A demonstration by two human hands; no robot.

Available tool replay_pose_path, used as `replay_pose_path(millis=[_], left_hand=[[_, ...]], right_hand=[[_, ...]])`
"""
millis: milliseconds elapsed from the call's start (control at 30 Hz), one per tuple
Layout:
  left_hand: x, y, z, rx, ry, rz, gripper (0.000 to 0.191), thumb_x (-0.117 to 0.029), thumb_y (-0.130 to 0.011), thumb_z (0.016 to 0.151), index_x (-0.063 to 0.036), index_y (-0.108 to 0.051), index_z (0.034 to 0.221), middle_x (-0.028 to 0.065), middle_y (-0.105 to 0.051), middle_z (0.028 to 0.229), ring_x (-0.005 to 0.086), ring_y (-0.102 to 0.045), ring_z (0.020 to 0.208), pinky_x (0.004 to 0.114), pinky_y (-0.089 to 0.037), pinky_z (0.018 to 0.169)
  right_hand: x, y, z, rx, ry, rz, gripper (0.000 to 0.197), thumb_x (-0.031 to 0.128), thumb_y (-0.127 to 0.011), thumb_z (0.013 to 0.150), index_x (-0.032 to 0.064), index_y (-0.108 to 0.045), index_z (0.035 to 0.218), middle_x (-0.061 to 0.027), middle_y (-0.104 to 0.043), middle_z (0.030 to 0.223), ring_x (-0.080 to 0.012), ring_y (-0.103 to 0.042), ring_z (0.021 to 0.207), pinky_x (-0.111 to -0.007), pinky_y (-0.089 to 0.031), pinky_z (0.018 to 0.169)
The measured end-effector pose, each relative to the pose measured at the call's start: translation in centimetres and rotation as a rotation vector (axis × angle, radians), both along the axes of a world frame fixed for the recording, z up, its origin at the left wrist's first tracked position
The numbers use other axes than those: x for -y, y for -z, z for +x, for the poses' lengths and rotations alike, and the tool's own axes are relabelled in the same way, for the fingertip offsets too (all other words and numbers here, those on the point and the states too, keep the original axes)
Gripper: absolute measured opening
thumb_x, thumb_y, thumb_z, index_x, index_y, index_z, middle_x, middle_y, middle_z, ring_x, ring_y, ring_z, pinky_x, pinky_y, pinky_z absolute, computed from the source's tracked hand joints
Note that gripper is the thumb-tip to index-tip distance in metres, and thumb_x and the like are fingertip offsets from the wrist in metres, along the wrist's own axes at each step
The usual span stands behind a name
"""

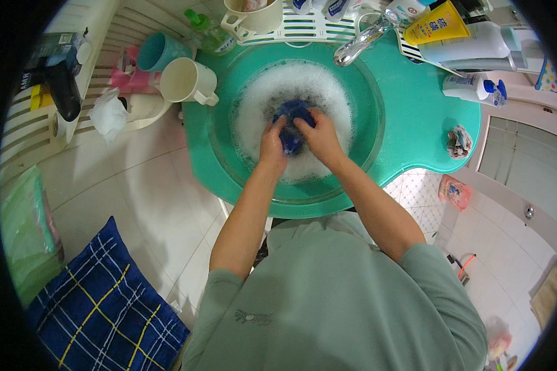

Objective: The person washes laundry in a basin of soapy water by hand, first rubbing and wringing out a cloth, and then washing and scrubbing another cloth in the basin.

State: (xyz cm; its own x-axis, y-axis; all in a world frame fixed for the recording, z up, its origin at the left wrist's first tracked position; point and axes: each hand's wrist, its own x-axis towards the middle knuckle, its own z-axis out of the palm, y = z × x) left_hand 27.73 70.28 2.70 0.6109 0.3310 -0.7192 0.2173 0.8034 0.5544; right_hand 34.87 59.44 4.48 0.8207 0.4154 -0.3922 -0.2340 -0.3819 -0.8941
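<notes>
In the middle of the green wash basin (371,116), full of white suds (301,76), a wet dark blue cloth (291,137) is bunched up between my two hands. My left hand (274,143) grips its left side, thumb on top. From the right, my right hand (322,137) holds the cloth's upper right part, with fingertips partly under it. Some of the cloth's lower part lies in the foamy water. The chrome faucet (359,44) reaches over the basin's back right rim.
Left of the basin stand a cream mug (189,80), a teal cup (160,52) and a green pump bottle (212,35). A yellow tube (436,24) and several bottles lie on the rack at the upper right. A crumpled wad (459,141) sits on the counter's right end.
</notes>
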Motion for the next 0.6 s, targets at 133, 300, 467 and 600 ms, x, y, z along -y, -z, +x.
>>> replay_pose_path(millis=[133,300,467,600], left_hand=[[0.9,-3.6,0.4,0.171,-0.002,-0.351,0.052,-0.047,-0.041,0.098,-0.0052,-0.052,0.126,0.0108,-0.059,0.121,0.0249,-0.058,0.111,0.039,-0.045,0.097],[3.8,-4.5,0.7,0.212,-0.074,-0.327,0.051,-0.044,-0.035,0.101,-0.0086,-0.044,0.136,0.0099,-0.049,0.136,0.0248,-0.048,0.124,0.04,-0.038,0.105],[2.5,-2.2,1.4,0.148,-0.073,-0.236,0.048,-0.046,-0.038,0.101,-0.0142,-0.043,0.137,0.0062,-0.047,0.139,0.023,-0.045,0.126,0.039,-0.036,0.105],[2.8,-4.4,1.1,0.035,-0.175,-0.33,0.04,-0.039,-0.037,0.102,-0.0144,-0.047,0.131,0.0053,-0.05,0.134,0.0229,-0.047,0.123,0.039,-0.037,0.104]], right_hand=[[-0.6,-4.6,-2.0,0.3,-0.253,-0.173,0.028,0.026,-0.066,0.075,0.0032,-0.065,0.092,-0.0196,-0.063,0.114,-0.0359,-0.055,0.114,-0.041,-0.041,0.098],[-1.3,0.5,0.2,0.676,-0.096,-0.201,0.037,0.029,-0.063,0.079,0.0046,-0.063,0.106,-0.0195,-0.049,0.136,-0.0364,-0.045,0.126,-0.042,-0.032,0.108],[-1.1,-0.6,-1.1,-0.109,-0.116,0.103,0.049,0.034,-0.045,0.096,0.0058,-0.05,0.136,-0.0192,-0.04,0.146,-0.0345,-0.034,0.137,-0.041,-0.024,0.112],[-1.2,-1.2,-3.4,0.105,-0.218,0.042,0.051,0.033,-0.046,0.097,0.0053,-0.044,0.14,-0.0188,-0.036,0.149,-0.0345,-0.021,0.143,-0.04,-0.019,0.115]])
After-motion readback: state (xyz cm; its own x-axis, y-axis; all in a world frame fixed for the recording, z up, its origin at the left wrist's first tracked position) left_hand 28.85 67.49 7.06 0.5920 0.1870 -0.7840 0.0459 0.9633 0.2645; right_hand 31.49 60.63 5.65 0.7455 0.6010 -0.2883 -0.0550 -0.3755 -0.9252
